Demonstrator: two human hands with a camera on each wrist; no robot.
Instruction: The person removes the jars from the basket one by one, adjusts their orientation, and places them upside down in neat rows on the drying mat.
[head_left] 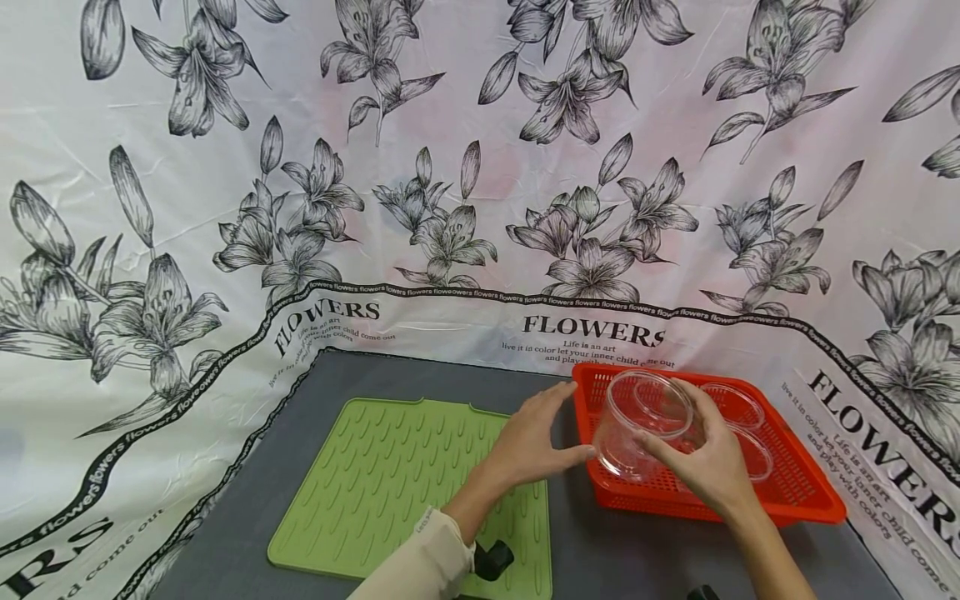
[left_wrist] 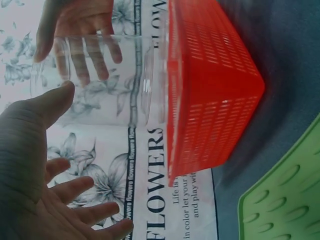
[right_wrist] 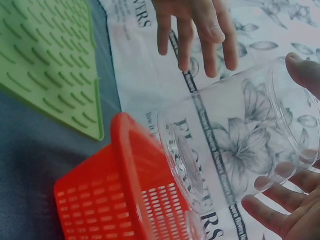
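Observation:
Over the left part of the red basket [head_left: 813, 498], my right hand [head_left: 712, 462] grips a clear plastic cup [head_left: 617, 446], thumb on one side and fingers on the other. The cup is tilted, its round rim turned up toward the head camera. To the left of it, my left hand [head_left: 531, 437] is held out with fingers and thumb spread, holding nothing. In the left wrist view the left thumb [left_wrist: 57, 102] overlaps the cup's wall. The right wrist view shows the cup's base close above the basket's rim [right_wrist: 122, 150].
More clear round plastic pieces [head_left: 767, 462] lie in the basket, partly behind the right hand. A green ridged mat [head_left: 397, 492] lies left of the basket on the dark grey table [head_left: 225, 533]. A flower-printed cloth [head_left: 465, 333] hangs around the back and sides.

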